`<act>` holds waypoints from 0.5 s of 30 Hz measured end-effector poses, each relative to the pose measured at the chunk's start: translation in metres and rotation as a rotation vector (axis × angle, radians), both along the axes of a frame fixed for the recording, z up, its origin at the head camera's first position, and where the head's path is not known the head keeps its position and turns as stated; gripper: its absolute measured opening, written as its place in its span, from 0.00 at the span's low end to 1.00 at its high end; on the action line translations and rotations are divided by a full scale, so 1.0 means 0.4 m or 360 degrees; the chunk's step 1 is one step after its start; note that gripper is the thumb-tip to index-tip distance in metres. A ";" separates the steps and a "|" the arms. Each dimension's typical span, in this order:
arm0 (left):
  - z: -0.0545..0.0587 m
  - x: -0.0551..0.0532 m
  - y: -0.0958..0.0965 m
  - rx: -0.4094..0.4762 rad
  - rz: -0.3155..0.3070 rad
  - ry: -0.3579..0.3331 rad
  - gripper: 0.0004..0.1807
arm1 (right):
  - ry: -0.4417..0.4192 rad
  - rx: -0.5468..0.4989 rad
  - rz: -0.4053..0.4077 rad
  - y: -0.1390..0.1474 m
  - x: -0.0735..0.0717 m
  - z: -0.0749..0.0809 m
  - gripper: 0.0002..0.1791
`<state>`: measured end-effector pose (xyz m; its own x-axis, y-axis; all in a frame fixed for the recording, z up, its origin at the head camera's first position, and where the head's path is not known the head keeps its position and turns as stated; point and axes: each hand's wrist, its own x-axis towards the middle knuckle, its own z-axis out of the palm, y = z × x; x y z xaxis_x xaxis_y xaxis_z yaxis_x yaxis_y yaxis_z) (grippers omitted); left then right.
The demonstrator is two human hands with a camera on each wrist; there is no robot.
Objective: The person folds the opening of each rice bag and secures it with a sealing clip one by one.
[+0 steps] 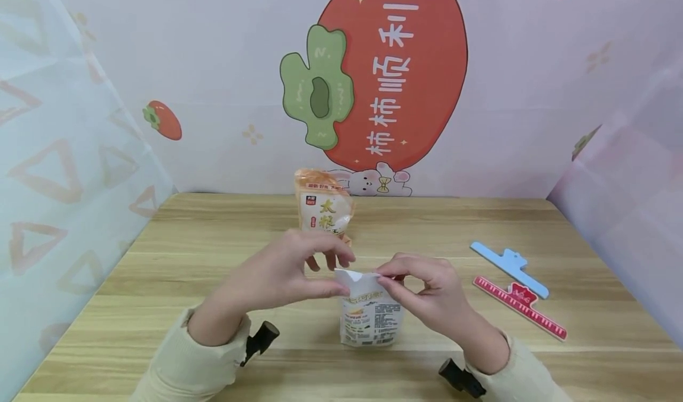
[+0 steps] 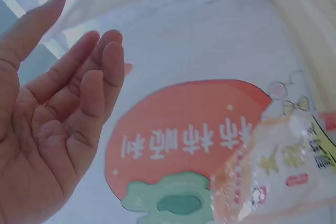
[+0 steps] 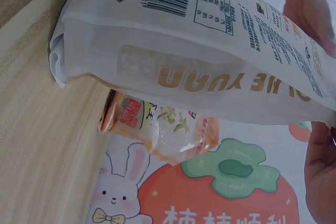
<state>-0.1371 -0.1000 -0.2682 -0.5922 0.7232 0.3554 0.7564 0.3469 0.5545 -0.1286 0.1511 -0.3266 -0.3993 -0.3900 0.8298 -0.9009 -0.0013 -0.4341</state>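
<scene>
A white printed bag (image 1: 370,313) stands upright on the table, its top edge gaping a little. At the top right of that bag, my right hand (image 1: 427,283) pinches the rim between thumb and fingers. My left hand (image 1: 288,271) is at the top left corner, thumb by the near side and loosely bent fingers above and behind the rim. The left wrist view shows this hand (image 2: 63,114) with nothing in its palm. Seen from the right wrist, the bag (image 3: 173,51) shows a barcode and a pale window on its side.
An orange and white food bag (image 1: 325,206) stands behind, partly hidden by my left hand. To the right lie a blue bar clip (image 1: 509,267) and a red bar clip (image 1: 520,307) on the wooden table (image 1: 213,224). A printed backdrop (image 1: 229,82) encloses the back and sides.
</scene>
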 end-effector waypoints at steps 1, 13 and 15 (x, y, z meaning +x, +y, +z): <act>0.004 0.004 0.006 0.0023 -0.0019 0.0029 0.15 | 0.0031 -0.0008 -0.0004 -0.001 -0.001 -0.001 0.07; 0.008 0.030 0.050 0.0106 0.0127 -0.0043 0.06 | 0.0332 -0.0061 -0.0159 -0.020 0.000 -0.009 0.10; 0.008 0.031 0.053 0.0114 0.0149 -0.0067 0.06 | 0.0394 -0.0033 -0.0214 -0.020 0.004 -0.008 0.10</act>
